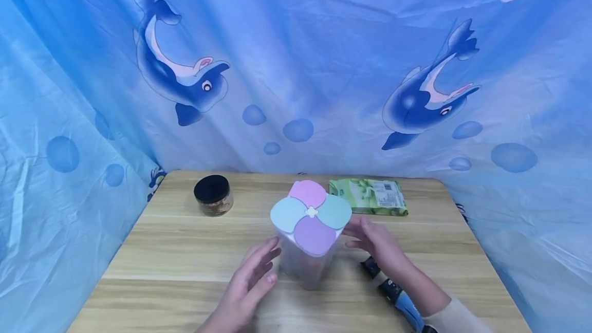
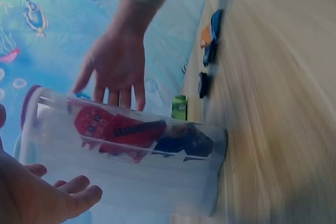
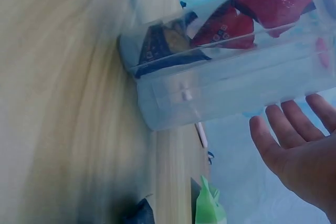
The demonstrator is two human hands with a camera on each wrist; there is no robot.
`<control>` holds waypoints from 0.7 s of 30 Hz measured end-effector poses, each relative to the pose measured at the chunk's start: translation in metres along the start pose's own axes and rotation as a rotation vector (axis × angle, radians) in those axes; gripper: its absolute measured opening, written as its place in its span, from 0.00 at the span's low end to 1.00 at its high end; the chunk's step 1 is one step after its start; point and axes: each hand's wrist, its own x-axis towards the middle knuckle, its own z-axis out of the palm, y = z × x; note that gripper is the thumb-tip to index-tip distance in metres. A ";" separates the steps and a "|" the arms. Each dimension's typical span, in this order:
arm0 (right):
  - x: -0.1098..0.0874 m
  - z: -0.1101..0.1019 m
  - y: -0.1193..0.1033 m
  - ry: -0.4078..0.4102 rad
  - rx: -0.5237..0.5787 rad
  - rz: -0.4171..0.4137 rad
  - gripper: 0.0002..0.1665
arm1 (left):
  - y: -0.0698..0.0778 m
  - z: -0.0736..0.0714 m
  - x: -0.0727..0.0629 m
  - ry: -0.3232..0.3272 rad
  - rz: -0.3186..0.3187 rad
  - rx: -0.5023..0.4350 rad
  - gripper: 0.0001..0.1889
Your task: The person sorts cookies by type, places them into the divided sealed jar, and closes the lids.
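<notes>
A tall clear plastic canister (image 1: 305,266) stands upright on the table, topped by a lid (image 1: 315,235) of pink, purple and mint petals. Through its wall show red packets (image 2: 115,129) and a dark blue packet (image 2: 184,141), all on one side of an inner divider. My left hand (image 1: 250,284) is close to the canister's left side, fingers spread and relaxed, palm facing it. On the opposite side my right hand (image 1: 379,245) has its fingers loosely extended, fingertips right at the wall just under the lid. Neither hand grips it.
A small jar (image 1: 214,195) with a black lid stands at the back left. Behind the canister, to the right, lies a green packet (image 1: 367,197). A long blue and black object (image 1: 400,299) lies partly under my right forearm. A curtain (image 1: 296,66) with dolphins hangs behind the table.
</notes>
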 end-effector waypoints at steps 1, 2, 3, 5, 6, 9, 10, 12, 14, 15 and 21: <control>-0.003 0.001 0.000 -0.007 -0.011 -0.006 0.39 | -0.002 -0.001 0.002 0.007 0.016 -0.003 0.31; -0.006 0.003 -0.001 -0.013 -0.016 -0.017 0.38 | -0.003 -0.002 0.004 0.013 0.027 -0.007 0.31; -0.009 0.005 -0.001 -0.015 -0.023 -0.023 0.37 | -0.005 -0.004 0.005 0.017 0.042 -0.007 0.31; -0.016 0.009 -0.001 -0.008 -0.040 -0.034 0.34 | -0.007 -0.006 0.009 0.023 0.043 -0.010 0.30; -0.019 0.012 -0.002 -0.003 -0.047 -0.041 0.32 | -0.008 -0.007 0.010 0.026 0.038 -0.011 0.30; -0.029 0.020 -0.001 0.010 -0.059 -0.077 0.28 | -0.011 -0.010 0.013 0.022 0.016 -0.008 0.29; -0.032 0.023 -0.001 0.012 -0.058 -0.092 0.27 | -0.011 -0.010 0.014 0.018 0.007 -0.011 0.29; -0.037 0.027 0.001 0.006 -0.049 -0.126 0.26 | -0.013 -0.011 0.016 0.007 -0.007 -0.018 0.28; -0.041 0.031 0.001 0.000 -0.045 -0.140 0.25 | -0.014 -0.012 0.019 -0.004 -0.021 -0.031 0.28; -0.043 0.033 0.001 -0.003 -0.046 -0.149 0.25 | -0.015 -0.013 0.020 -0.009 -0.030 -0.039 0.28; -0.054 0.042 0.001 -0.027 -0.032 -0.166 0.26 | -0.018 -0.015 0.027 -0.001 -0.128 -0.072 0.26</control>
